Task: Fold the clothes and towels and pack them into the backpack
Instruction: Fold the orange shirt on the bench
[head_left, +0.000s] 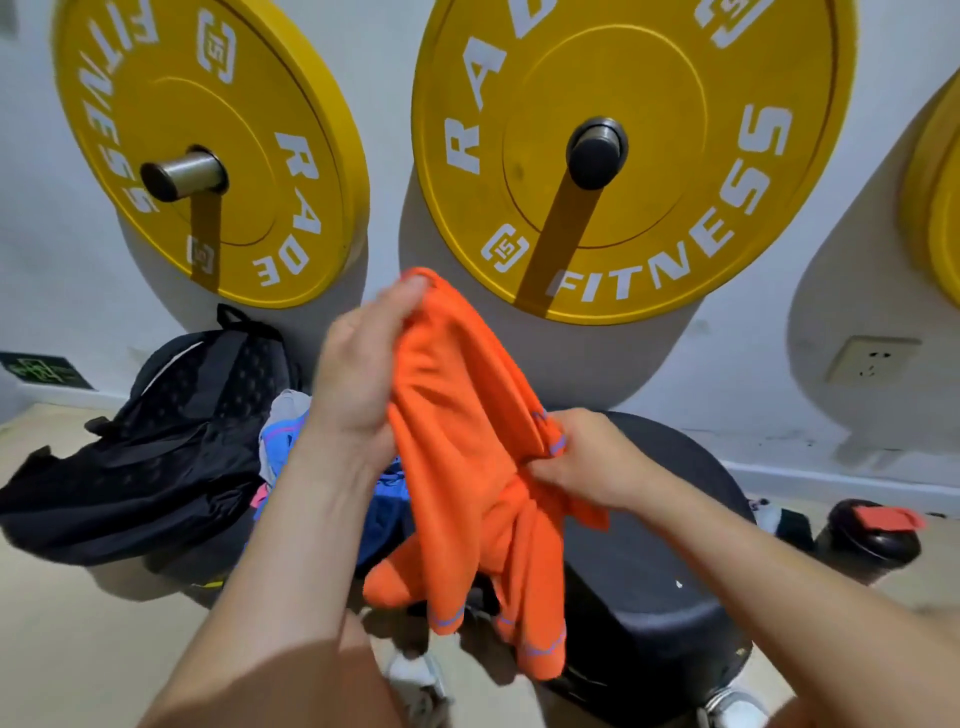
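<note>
Two hands hold one orange garment (467, 467) in the air above the black padded bench (649, 597). The right hand (582, 462), lower and over the bench's middle, pinches a purple-striped hem between thumb and curled fingers. The left hand (358, 374), higher and toward the bench's left side, has its fingers bunched round the top of the cloth. The rest hangs in loose folds, with striped ends dangling near the bench's front edge; whether it is a shirt or shorts cannot be told.

The fabric looks thin, light and limp, probably a smooth sports knit that slides on itself, so it should keep no shape until laid flat on the bench. Hems and corners seem the best holds: pinched at two corners, it would likely hang square.

At the bench's left end lies a heap of blue and white clothes (291, 436), and further left the black backpack (156, 441) slumps. Beyond the bench, yellow weight plates (623, 156) hang on the wall.
</note>
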